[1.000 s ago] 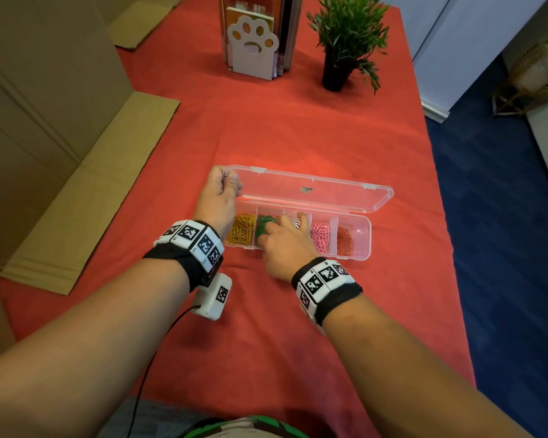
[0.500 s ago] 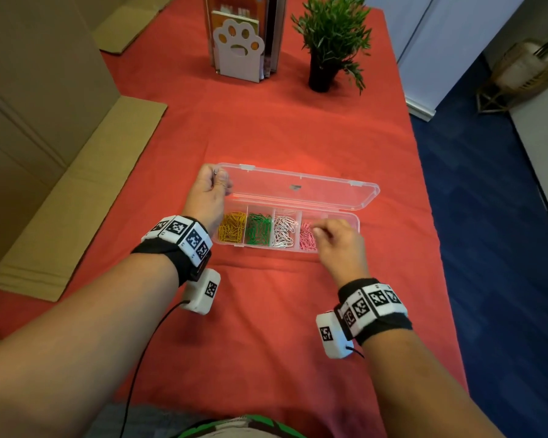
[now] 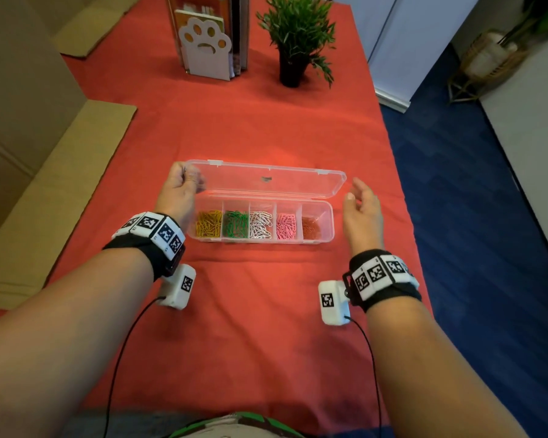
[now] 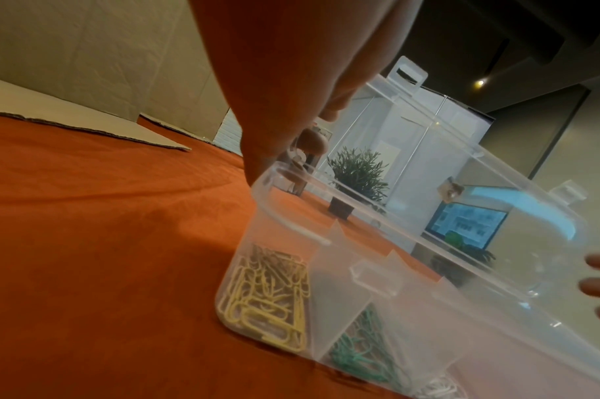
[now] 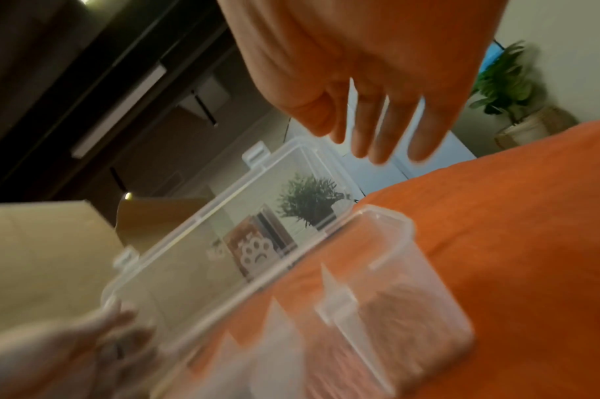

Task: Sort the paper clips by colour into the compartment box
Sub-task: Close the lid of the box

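The left hand (image 3: 181, 192) is at the left end of the compartment box (image 3: 326, 227), its fingers curled at the left corner of the raised clear lid (image 3: 266, 181); the left wrist view shows the fingertips (image 4: 329, 112) against the lid's edge, though whether they pinch it or only steady it I cannot tell. The right hand (image 3: 363, 205) hovers just off the box's right end, fingers loose and spread, holding nothing and apart from the plastic.

The box sits on the red tablecloth (image 3: 260, 311), lid tilted up behind its 5 compartments. Counting from the box's left end: yellow clips (image 3: 208, 223), green clips (image 3: 235, 224), white clips (image 3: 260, 224), pink clips (image 3: 286, 226), and orange-red clips (image 3: 310, 227). Each colour looks confined to its own compartment, and no loose clips show on the cloth around the box.

By that, the sorting itself appears finished, and the step in hand is likely closing up. The next move calls for both hands on the lid's 2 ends, bringing it down evenly toward the box's front wall until the 2 tabs catch, without jolting clips over the dividers.
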{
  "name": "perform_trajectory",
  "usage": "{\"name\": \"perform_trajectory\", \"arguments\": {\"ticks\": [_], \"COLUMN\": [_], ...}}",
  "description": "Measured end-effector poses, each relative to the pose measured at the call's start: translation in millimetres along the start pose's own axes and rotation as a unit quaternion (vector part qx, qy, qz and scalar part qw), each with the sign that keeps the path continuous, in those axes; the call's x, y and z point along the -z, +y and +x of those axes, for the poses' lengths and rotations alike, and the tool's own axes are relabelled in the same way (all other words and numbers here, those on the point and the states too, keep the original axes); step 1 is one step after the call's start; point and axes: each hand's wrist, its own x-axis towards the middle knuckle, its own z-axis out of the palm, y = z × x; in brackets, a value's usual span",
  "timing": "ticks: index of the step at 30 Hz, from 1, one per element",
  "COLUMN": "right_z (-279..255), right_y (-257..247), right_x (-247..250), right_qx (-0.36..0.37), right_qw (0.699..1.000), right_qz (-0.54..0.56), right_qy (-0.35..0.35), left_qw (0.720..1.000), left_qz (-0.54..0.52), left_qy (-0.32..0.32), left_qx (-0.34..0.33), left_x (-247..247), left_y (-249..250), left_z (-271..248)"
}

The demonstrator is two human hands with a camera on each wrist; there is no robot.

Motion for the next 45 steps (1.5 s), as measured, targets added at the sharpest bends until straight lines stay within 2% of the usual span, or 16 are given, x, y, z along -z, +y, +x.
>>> {"name": "perform_trajectory", "arguments": {"ticks": [3,6,8,11,13,16,18,20,22,28,32,35,37,40,45], "right_z": [11,11,6,-7,-16,-26,-27,-26,-28,-38,-39,-37,-36,-31,-5], "right_y": [-7,-8,-5,9,20,28,30,33,37,44,47,52,56,60,58], "right_x": [-1,-1,2,5,7,5,1,-2,-5,-16,-18,-20,-23,-27,-33], "right_qx": [-0.045,-0.076,-0.062,-0.037,0.014,0.083,0.104,0.117,0.136,0.156,0.148,0.16,0.172,0.168,0.163], "right_qw": [0.993,0.989,0.993,0.995,0.986,0.917,0.877,0.857,0.85,0.857,0.871,0.904,0.921,0.93,0.93], "right_qz": [0.046,0.083,0.06,0.011,-0.091,-0.309,-0.391,-0.433,-0.455,-0.463,-0.44,-0.362,-0.307,-0.279,-0.272], "right_qy": [-0.094,-0.092,-0.077,-0.087,-0.14,-0.236,-0.26,-0.253,-0.227,-0.164,-0.162,-0.163,-0.166,-0.171,-0.185], "left_qw": [0.996,0.982,0.976,0.987,0.989,0.966,0.943,0.938,0.938,0.944,0.939,0.933,0.919,0.903,0.905], "left_qz": [-0.061,-0.146,-0.171,-0.102,-0.035,0.148,0.242,0.269,0.276,0.262,0.289,0.314,0.342,0.371,0.367], "left_qy": [-0.026,-0.038,-0.046,-0.074,-0.123,-0.211,-0.227,-0.216,-0.21,-0.201,-0.181,-0.163,-0.17,-0.171,-0.174], "left_qx": [0.06,0.115,0.127,0.097,0.07,0.024,0.0,-0.013,-0.019,-0.022,-0.049,-0.069,-0.1,-0.13,-0.124], "left_x": [0,-2,0,9,17,21,17,12,9,9,7,3,2,3,-3], "left_y": [6,11,14,6,-5,-15,-16,-15,-15,-18,-24,-28,-29,-31,-26], "left_z": [-4,-7,-10,-16,-21,-28,-33,-36,-39,-38,-35,-27,-22,-17,-1]}}
